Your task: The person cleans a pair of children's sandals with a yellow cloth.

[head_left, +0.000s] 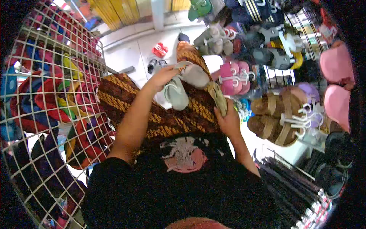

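My left hand (163,78) is closed on a pair of grey sandals, its fingers at their upper ends. One grey sandal (195,75) lies tilted to the right, and the paler grey sandal (176,96) hangs lower, both over my lap. My right hand (229,119) grips the lower end of an olive-tan sandal (217,97), which is turned edge-on and close beside the grey pair. Beneath them, brown and orange patterned trousers (160,126) cover my bent legs.
A wire grid rack (57,80) with colourful footwear stands close on my left. To the right hang pink sandals (234,78), brown sandals (272,116) and grey sandals (268,45) on white hangers. Red footwear (160,49) and dark sandals (156,65) lie on the white tiled floor (129,55).
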Motion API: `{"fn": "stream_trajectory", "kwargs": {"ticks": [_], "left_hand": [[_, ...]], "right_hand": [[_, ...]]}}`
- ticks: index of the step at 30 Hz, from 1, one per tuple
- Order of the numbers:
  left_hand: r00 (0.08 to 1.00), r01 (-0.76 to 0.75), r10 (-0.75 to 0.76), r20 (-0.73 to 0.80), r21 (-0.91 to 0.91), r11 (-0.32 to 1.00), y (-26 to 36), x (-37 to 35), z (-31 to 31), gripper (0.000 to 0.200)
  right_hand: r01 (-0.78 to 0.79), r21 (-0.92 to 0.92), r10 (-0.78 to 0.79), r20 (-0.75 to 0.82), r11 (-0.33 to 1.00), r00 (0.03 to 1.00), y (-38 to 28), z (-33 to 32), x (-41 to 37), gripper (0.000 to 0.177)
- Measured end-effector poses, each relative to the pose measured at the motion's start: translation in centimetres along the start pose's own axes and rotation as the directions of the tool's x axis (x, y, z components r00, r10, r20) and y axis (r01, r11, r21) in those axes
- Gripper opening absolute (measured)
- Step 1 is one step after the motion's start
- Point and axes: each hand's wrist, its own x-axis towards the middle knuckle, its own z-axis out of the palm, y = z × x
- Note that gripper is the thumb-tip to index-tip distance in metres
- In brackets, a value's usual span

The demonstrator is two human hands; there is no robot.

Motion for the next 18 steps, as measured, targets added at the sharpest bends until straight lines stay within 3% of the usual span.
{"fn": "stream_trajectory", "kwargs": {"ticks": [1, 2, 3, 5, 6, 9, 10, 13, 14, 17, 18], "left_hand": [[0.997, -0.035, 0.029, 0.071, 0.085, 0.996, -0.1, -0.4, 0.9, 0.034], [0.981, -0.024, 0.000, 0.193, 0.121, 0.992, -0.6, -0.2, 1.1, 0.040], [0.982, -0.056, 0.023, 0.186, 0.171, 0.984, -0.1, -0.9, 2.1, 0.043], [0.982, -0.116, 0.070, 0.175, 0.264, 0.957, 2.1, -3.2, 4.8, 0.049], [0.958, -0.206, 0.123, 0.259, 0.324, 0.924, 2.2, -3.6, 5.2, 0.057], [0.879, -0.338, 0.206, 0.431, 0.258, 0.905, 0.5, -2.8, 4.9, 0.060], [0.871, -0.280, 0.165, 0.463, 0.192, 0.940, 0.2, -2.5, 4.7, 0.060], [0.866, -0.280, 0.183, 0.466, 0.148, 0.949, 0.4, -2.9, 4.6, 0.060], [0.864, -0.199, 0.151, 0.480, 0.050, 0.979, 0.9, -3.1, 4.6, 0.051], [0.882, -0.291, 0.158, 0.443, 0.248, 0.924, 0.8, -2.9, 5.4, 0.047], [0.888, -0.299, 0.149, 0.435, 0.299, 0.906, 0.9, -2.9, 5.7, 0.050]], "right_hand": [[-0.033, 0.013, 0.032, 0.051, 0.999, 0.998, -0.2, -0.7, -0.5, 0.055], [0.064, 0.025, -0.064, -0.006, 0.998, 0.998, -0.3, -1.0, -0.9, 0.051], [0.009, 0.046, -0.011, 0.044, 0.999, 0.999, -1.3, -2.0, -1.3, 0.047], [0.003, -0.089, 0.011, 0.160, 0.996, 0.987, -1.5, -3.0, -2.2, 0.043], [0.058, -0.095, -0.039, 0.188, 0.994, 0.981, -1.3, -3.3, -2.6, 0.045], [0.000, -0.284, 0.070, 0.235, 0.959, 0.969, -2.8, -4.8, -2.9, 0.051], [-0.017, -0.311, 0.098, 0.249, 0.950, 0.964, -3.3, -5.0, -2.7, 0.054], [0.003, -0.385, 0.090, 0.224, 0.923, 0.971, -3.8, -4.1, -2.8, 0.059], [0.000, -0.416, 0.120, 0.264, 0.909, 0.957, -4.2, -4.3, -2.7, 0.062], [0.096, -0.324, 0.052, 0.421, 0.941, 0.906, -3.5, -6.5, -2.4, 0.063], [0.064, -0.335, 0.075, 0.387, 0.940, 0.919, -3.6, -7.1, -2.4, 0.060]]}}
